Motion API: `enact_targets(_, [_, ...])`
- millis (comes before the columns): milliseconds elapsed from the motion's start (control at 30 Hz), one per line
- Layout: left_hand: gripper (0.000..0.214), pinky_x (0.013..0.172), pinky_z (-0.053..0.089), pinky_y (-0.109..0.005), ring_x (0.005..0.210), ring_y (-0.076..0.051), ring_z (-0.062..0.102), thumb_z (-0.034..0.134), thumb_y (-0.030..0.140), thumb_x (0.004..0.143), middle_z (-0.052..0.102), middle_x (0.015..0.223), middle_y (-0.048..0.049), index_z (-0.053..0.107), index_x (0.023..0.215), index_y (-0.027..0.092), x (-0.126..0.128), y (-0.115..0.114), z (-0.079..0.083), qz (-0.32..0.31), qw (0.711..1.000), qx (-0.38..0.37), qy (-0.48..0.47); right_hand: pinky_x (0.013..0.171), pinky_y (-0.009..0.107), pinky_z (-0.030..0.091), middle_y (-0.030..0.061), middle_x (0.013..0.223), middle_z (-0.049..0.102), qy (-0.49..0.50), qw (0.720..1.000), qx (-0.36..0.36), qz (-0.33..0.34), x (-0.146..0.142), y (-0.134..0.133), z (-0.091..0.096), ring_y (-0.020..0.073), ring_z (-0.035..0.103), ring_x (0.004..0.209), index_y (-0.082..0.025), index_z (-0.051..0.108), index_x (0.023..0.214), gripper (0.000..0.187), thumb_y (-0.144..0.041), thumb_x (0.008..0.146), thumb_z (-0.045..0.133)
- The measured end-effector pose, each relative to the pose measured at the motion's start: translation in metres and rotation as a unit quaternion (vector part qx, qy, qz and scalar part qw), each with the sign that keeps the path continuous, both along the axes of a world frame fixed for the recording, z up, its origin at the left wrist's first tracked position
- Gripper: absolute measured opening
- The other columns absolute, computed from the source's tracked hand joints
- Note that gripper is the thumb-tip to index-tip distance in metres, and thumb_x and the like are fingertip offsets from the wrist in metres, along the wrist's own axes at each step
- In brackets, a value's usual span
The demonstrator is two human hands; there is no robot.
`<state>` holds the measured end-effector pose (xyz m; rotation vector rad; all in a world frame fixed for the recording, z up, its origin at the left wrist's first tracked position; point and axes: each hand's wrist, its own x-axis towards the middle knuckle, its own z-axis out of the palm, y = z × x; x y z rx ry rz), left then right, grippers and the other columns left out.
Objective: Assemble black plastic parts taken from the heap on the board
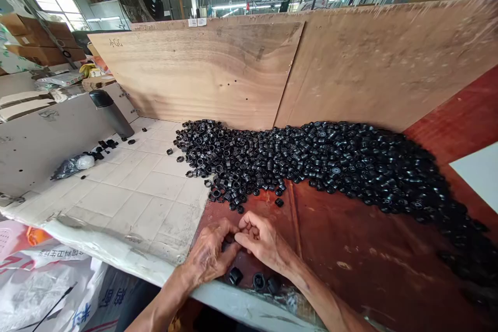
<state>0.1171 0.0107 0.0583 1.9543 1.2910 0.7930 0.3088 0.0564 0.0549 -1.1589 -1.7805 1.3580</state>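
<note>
Close to the table's front edge, my left hand (212, 250) is curled around a small black plastic part (229, 240), mostly hidden by the fingers. Touching or nearly touching it, my right hand (262, 238) has its fingers bent in and the thumb against them; what they pinch, if anything, cannot be made out. Below the hands, by the front edge, lie a few loose black plastic caps (259, 281). A single black ring (279, 202) sits just beyond my right hand. Behind it spreads a long heap of black plastic parts (295, 155), ring-like at the left and cap-like further right.
A plywood board (202, 72) walls off the back of the table. At the left, a dark bottle (112, 114) leans near a small plastic bag (72, 167) and scattered black bits. White sacks (46, 285) stand below the front edge. The red-brown surface (350, 249) extends right.
</note>
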Motion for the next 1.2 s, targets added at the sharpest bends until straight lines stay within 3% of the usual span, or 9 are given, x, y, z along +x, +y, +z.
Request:
enact_targets(133, [0.034, 0.072, 0.049, -0.031, 0.076, -0.020, 0.065, 0.069, 0.049, 0.093, 0.069, 0.078, -0.0030, 0.068, 0.075, 0.020, -0.020, 0.019, -0.002, 0.033, 0.999, -0.027, 0.007, 0.053, 0.025, 0.031, -0.0049, 0.057, 0.044, -0.049, 0.997, 0.034, -0.050, 0.003, 0.007, -0.009, 0.0116, 0.042, 0.054, -0.022, 0.044, 0.060, 0.039, -0.043, 0.088, 0.061])
enact_targets(233, [0.046, 0.079, 0.054, -0.041, 0.084, -0.027, 0.067, 0.059, 0.064, 0.093, 0.068, 0.089, -0.0082, 0.068, 0.084, 0.020, -0.062, 0.068, -0.006, 0.349, 0.933, 0.041, 0.075, 0.053, 0.025, 0.030, -0.0050, 0.056, 0.043, -0.075, 0.989, 0.080, -0.103, 0.005, 0.014, -0.017, 0.0116, 0.041, 0.053, -0.022, 0.041, 0.058, 0.043, -0.045, 0.089, 0.061])
enact_targets(267, [0.047, 0.093, 0.052, -0.050, 0.102, -0.034, 0.065, 0.062, 0.064, 0.091, 0.067, 0.105, -0.0138, 0.069, 0.096, 0.018, -0.077, 0.088, -0.007, 0.390, 0.914, 0.064, 0.087, 0.053, 0.025, 0.031, -0.0048, 0.056, 0.043, -0.076, 0.986, 0.102, -0.110, 0.005, 0.016, -0.020, 0.0118, 0.042, 0.054, -0.022, 0.042, 0.058, 0.043, -0.043, 0.089, 0.062])
enact_targets(367, [0.059, 0.116, 0.038, -0.061, 0.142, -0.043, 0.044, 0.068, 0.062, 0.087, 0.055, 0.141, -0.0204, 0.062, 0.125, 0.017, -0.107, 0.141, -0.011, 0.406, 0.902, 0.095, 0.108, 0.056, 0.025, 0.036, -0.0035, 0.059, 0.050, -0.070, 0.976, 0.163, -0.125, 0.006, 0.021, -0.028, 0.0129, 0.046, 0.056, -0.022, 0.046, 0.060, 0.038, -0.039, 0.091, 0.062])
enact_targets(467, [0.060, 0.117, 0.041, -0.057, 0.138, -0.037, 0.051, 0.061, 0.060, 0.094, 0.055, 0.144, -0.0174, 0.053, 0.139, 0.022, -0.105, 0.163, -0.020, 0.314, 0.935, 0.094, 0.136, 0.059, 0.026, 0.040, -0.0018, 0.066, 0.057, -0.059, 0.967, 0.198, -0.146, 0.005, 0.026, -0.037, 0.0145, 0.051, 0.059, -0.021, 0.055, 0.071, 0.020, -0.028, 0.089, 0.063])
enact_targets(533, [0.063, 0.113, 0.044, -0.059, 0.133, -0.038, 0.055, 0.057, 0.061, 0.097, 0.058, 0.139, -0.0190, 0.049, 0.142, 0.018, -0.090, 0.159, -0.029, 0.263, 0.943, 0.133, 0.156, 0.062, 0.027, 0.044, 0.0003, 0.076, 0.062, -0.051, 0.962, 0.219, -0.153, 0.005, 0.028, -0.043, 0.0156, 0.054, 0.063, -0.021, 0.061, 0.084, 0.002, -0.020, 0.084, 0.063])
enact_targets(800, [0.048, 0.108, 0.047, -0.065, 0.126, -0.038, 0.056, 0.044, 0.050, 0.106, 0.057, 0.129, -0.0211, 0.051, 0.136, 0.012, -0.025, 0.105, -0.054, 0.219, 0.938, 0.213, 0.162, 0.069, 0.032, 0.050, 0.0051, 0.104, 0.061, -0.087, 0.958, 0.253, -0.099, 0.004, 0.023, -0.043, 0.0155, 0.057, 0.068, -0.021, 0.060, 0.106, 0.031, -0.008, 0.079, 0.067])
enact_targets(1033, [0.041, 0.112, 0.048, -0.061, 0.139, -0.035, 0.049, 0.044, 0.040, 0.108, 0.046, 0.147, -0.0195, 0.047, 0.142, 0.017, -0.022, 0.056, -0.029, 0.202, 0.946, 0.203, 0.153, 0.070, 0.030, 0.049, 0.0032, 0.098, 0.061, -0.107, 0.952, 0.278, -0.066, 0.005, 0.021, -0.039, 0.0175, 0.059, 0.075, -0.022, 0.061, 0.101, 0.027, -0.002, 0.084, 0.068])
enact_targets(1200, [0.037, 0.084, 0.062, -0.040, 0.095, -0.024, 0.069, 0.075, 0.043, 0.090, 0.064, 0.108, -0.0054, 0.059, 0.118, 0.025, -0.023, 0.002, -0.019, 0.127, 0.976, 0.133, 0.116, 0.075, 0.031, 0.052, 0.0048, 0.101, 0.064, -0.134, 0.945, 0.294, -0.048, 0.005, 0.020, -0.041, 0.0209, 0.064, 0.084, -0.021, 0.061, 0.101, 0.028, -0.002, 0.084, 0.071])
